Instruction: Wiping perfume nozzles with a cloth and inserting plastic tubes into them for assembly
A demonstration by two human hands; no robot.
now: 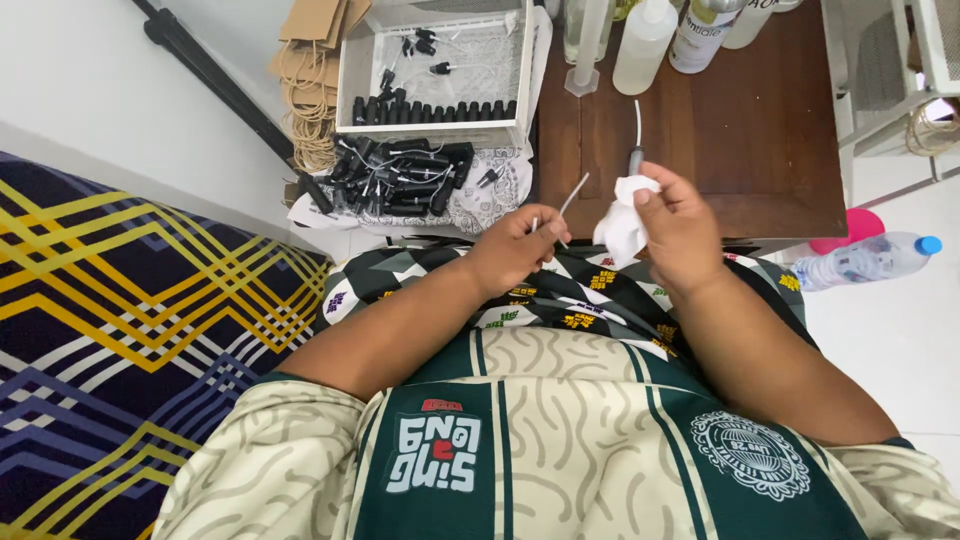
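Observation:
My left hand [512,248] is closed around a thin white tube [572,196] that sticks up and to the right from my fingers. My right hand [680,225] grips a crumpled white tissue [625,222] wrapped about a small grey pump head [635,160], whose thin white dip tube [637,118] points straight up. Both hands hover over my lap, just in front of the dark wooden table [740,150]. The two hands are a few centimetres apart, and the tube's tip nearly reaches the tissue.
A white tray [350,80] with a row of black pump caps stands on the floor at the left, with a pile of black sprayers [400,180] on a patterned cloth before it. Clear plastic bottles [645,45] stand on the table. A water bottle [865,260] lies at the right.

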